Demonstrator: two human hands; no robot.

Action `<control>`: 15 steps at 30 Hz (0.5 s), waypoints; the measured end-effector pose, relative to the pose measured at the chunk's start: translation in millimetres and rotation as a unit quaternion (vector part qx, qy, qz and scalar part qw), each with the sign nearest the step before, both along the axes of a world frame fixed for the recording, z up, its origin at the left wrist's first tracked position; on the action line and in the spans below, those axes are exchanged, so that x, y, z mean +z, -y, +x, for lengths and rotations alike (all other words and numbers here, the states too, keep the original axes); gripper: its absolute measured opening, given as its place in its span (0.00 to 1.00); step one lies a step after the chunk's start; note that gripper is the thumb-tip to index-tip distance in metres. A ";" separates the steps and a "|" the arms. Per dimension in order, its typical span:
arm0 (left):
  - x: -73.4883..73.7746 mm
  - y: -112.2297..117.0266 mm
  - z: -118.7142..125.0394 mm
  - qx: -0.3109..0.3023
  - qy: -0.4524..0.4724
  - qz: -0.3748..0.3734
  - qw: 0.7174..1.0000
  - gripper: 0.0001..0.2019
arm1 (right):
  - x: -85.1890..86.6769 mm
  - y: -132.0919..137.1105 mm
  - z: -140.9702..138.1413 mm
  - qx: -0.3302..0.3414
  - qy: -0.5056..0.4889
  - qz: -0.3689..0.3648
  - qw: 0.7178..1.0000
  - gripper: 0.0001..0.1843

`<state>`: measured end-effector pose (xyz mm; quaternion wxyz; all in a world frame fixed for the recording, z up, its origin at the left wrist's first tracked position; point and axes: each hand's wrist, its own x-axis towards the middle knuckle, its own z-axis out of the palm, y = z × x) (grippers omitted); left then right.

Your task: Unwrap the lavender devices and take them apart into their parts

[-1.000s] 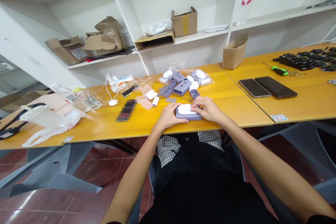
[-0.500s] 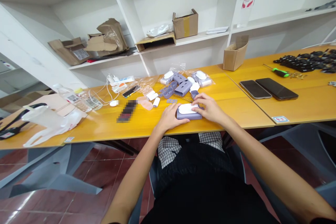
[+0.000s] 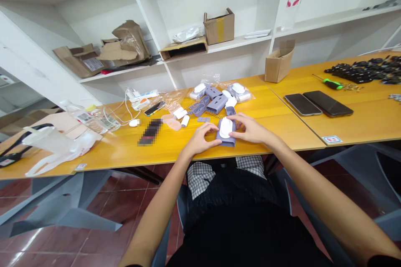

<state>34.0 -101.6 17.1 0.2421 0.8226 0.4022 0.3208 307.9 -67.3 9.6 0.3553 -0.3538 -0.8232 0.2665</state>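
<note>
A lilac plastic device with a white oval insert (image 3: 226, 131) rests on the yellow table (image 3: 275, 112) near its front edge, its long side pointing away from me. My left hand (image 3: 200, 137) grips its left side with curled fingers. My right hand (image 3: 250, 129) holds its right side, fingertips on the top. Just behind lie several loose lilac and white parts (image 3: 216, 99), some in clear plastic bags (image 3: 240, 91).
Two dark phones (image 3: 316, 104) lie to the right, with a green-handled screwdriver (image 3: 330, 83) and black parts (image 3: 363, 71) beyond. A small open carton (image 3: 278, 63) stands at the table's back. To the left are cables, another phone (image 3: 154, 108) and white plastic bags (image 3: 59, 146). Shelves hold torn cartons.
The lilac device has turned about a quarter turn on the table, from lying crosswise to pointing away from me. Both hands stayed on it.
</note>
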 end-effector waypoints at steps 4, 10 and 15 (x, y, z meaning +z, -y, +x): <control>0.4 -1.0 -1.5 -0.016 0.023 0.019 0.999 0.17 | 2.7 6.3 -4.3 0.035 0.002 -0.037 0.999 0.44; -0.7 -0.8 -1.5 -0.006 0.014 0.022 1.000 0.15 | -0.1 4.6 -4.5 0.037 -0.005 -0.044 0.998 0.51; -1.5 -1.9 -1.4 -0.017 0.029 -0.003 0.999 0.17 | -0.7 4.2 -6.3 0.043 0.014 -0.047 0.998 0.52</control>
